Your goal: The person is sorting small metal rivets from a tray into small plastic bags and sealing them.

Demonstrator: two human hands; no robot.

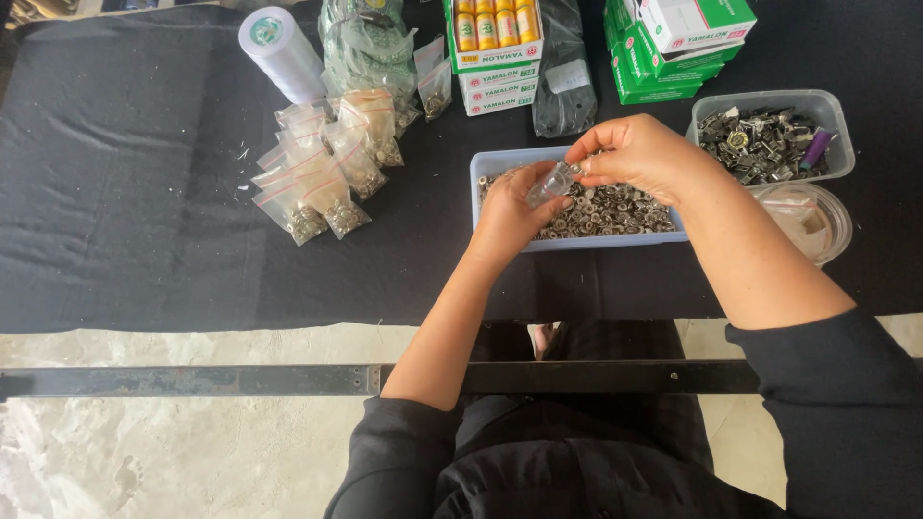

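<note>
Lying toward the far edge of the black cloth-covered table [144, 192], a white roll [281, 53] rests beside a heap of small sealed bags of metal pieces [322, 168]. Right of these, the left hand [510, 216] and the right hand [639, 154] meet over a pale blue tray of small metal rings [596, 207]; both pinch a small clear plastic bag [550, 181] between thumb and fingertips, just above the tray's left half. Behind the tray stand stacked boxes of yellow tubes [495, 48] and green-and-white cartons [673, 48]. Near the right edge sits a clear tub of mixed metal parts [769, 139], with a round clear container [808, 219] just in front of it.
</note>
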